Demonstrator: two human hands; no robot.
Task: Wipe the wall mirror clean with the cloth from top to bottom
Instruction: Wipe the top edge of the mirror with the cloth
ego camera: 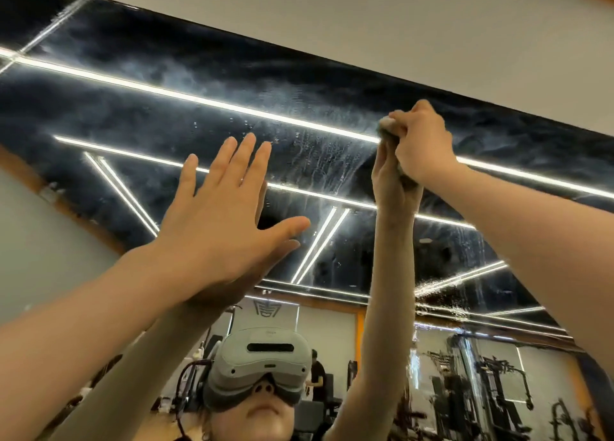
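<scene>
Wall mirror (pixel 232 114) seen from below, its upper edge meeting a pale wall (pixel 432 25) that runs diagonally across the top of the view. The glass reflects a dark ceiling crossed by bright light strips (pixel 199 99), and lower down a room with weight machines (pixel 481 390), a second person (pixel 318 374) standing far back, and the wearer's own grey headset (pixel 262 364). Streaks, droplets and hazy smears cover the glass between the two hands and to the right of them (densest around the middle of the mirror). Both raised forearms and their reflections cover much of the lower glass.

Left hand (pixel 226 214): fingers straight and spread, thumb out to the side, palm laid flat against the mirror, holding nothing; its reflection meets it at the glass.

Right hand (pixel 420 141): fingers curled tightly round a bunched grey cloth (pixel 385 129), which shows at the fingertips and is pressed to the glass just below the mirror's upper edge, well to the right of the left hand.
</scene>
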